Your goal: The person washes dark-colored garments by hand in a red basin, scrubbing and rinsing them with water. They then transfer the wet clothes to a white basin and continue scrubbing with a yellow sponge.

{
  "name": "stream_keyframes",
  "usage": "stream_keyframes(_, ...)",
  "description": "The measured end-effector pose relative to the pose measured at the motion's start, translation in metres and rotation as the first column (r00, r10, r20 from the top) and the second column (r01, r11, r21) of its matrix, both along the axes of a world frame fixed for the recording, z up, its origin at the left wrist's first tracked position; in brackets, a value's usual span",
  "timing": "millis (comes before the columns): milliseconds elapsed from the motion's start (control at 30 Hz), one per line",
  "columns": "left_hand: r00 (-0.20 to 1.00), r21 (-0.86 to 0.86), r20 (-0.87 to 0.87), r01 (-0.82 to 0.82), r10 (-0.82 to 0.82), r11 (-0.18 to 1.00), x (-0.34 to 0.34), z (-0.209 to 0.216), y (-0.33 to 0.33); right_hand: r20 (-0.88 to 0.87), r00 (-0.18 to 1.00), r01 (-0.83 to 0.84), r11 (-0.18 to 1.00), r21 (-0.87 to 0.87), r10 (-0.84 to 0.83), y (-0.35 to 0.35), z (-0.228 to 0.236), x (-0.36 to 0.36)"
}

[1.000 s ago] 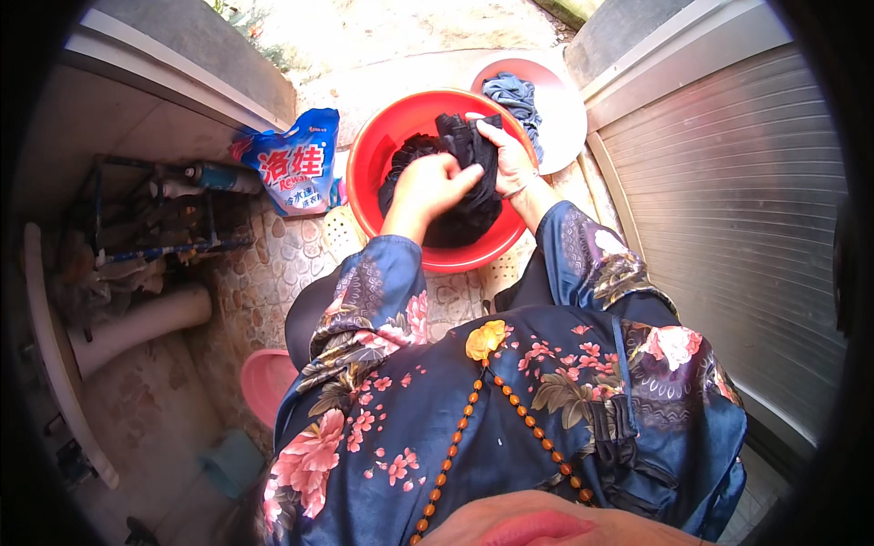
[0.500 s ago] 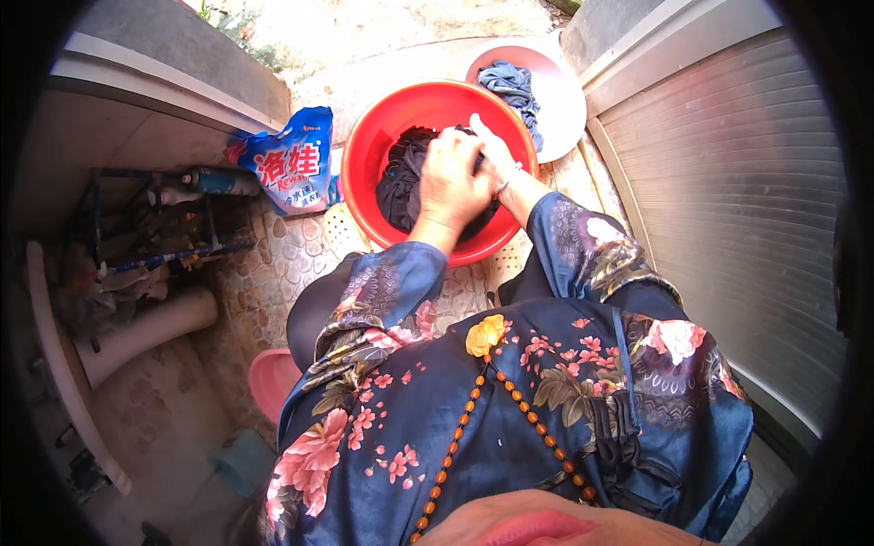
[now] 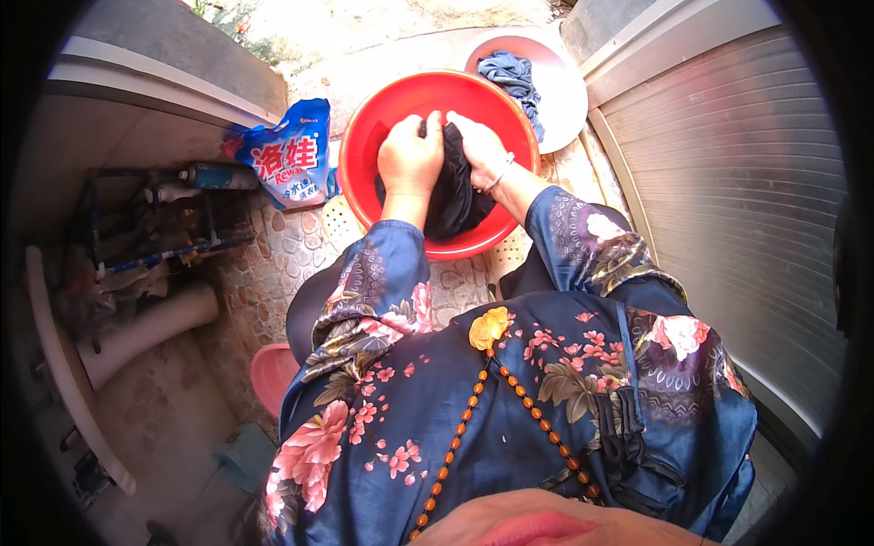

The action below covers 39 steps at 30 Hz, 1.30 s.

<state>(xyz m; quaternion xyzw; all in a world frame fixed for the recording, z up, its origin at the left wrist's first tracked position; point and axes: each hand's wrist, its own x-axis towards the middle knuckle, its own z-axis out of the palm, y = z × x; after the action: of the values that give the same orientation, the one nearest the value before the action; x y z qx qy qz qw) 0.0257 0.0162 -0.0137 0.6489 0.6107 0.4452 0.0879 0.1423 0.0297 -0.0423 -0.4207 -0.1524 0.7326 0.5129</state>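
Where dim at the far left, noted a pale column-shaped fixture [image 3: 159, 329] below a dark-framed metal rack [image 3: 177, 253] with a blue-green cylindrical bottle [image 3: 218, 176] lying on it. Next, recorded a teal plastic tub [image 3: 248, 455] low down, then a small pink plastic basin [image 3: 273, 378] on the stone-patterned floor [image 3: 296, 241]. Higher up, found a glossy blue plastic bag [image 3: 296, 146] with red and white print, just left of a large round red plastic basin [image 3: 353, 155]. Within its rim, observed the left hand [image 3: 408, 159] closed on bunched black fabric [image 3: 453, 202], with fingers curled in narrow. Confirmed black fabric inside the red basin, gathered between both hands. Observed the right hand [image 3: 480, 152] close beside, likewise gripping the fabric, with fingertips partly hidden. Beyond, to the right, logged a shallow round pale-pink basin [image 3: 566, 100] bearing crumpled blue-grey cloth [image 3: 512, 77]. At the far right, noted a ribbed grey metal panel [image 3: 737, 173].
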Motion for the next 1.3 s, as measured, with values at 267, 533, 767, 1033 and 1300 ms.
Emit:
stream_keyframes(267, 0.966, -0.408, 0.17, 0.247, -0.193, 0.879, -0.02, -0.025, 0.004, 0.845, 0.534, -0.242, 0.952, 0.189, -0.032, 0.022, -0.039, 0.028)
stream_keyframes(533, 0.975, -0.725, -0.026, 0.133, -0.22, 0.676, -0.048, -0.041, 0.008, 0.918, -0.369, -0.799, 0.453, -0.395, 0.148, -0.036, -0.027, -0.006)
stream_keyframes(767, 0.95, -0.787, -0.013, 0.182, -0.311, 0.59, -0.051, -0.031, -0.001, 0.745, -0.626, -0.666, 0.339, -0.665, 0.23, -0.028, -0.04, -0.028)
stream_keyframes(1033, 0.953, -0.689, 0.031, 0.238, -0.3, 0.685, -0.06, -0.033, -0.003, 0.688, -0.715, -0.637, 0.289, -0.714, 0.123, -0.035, -0.052, -0.04)
stream_keyframes(1300, 0.951, -0.695, 0.137, 0.293, -0.279, 0.657, -0.045, -0.014, -0.016, 0.784, -0.611, -0.699, 0.388, -0.601, 0.115, -0.029, -0.075, -0.015)
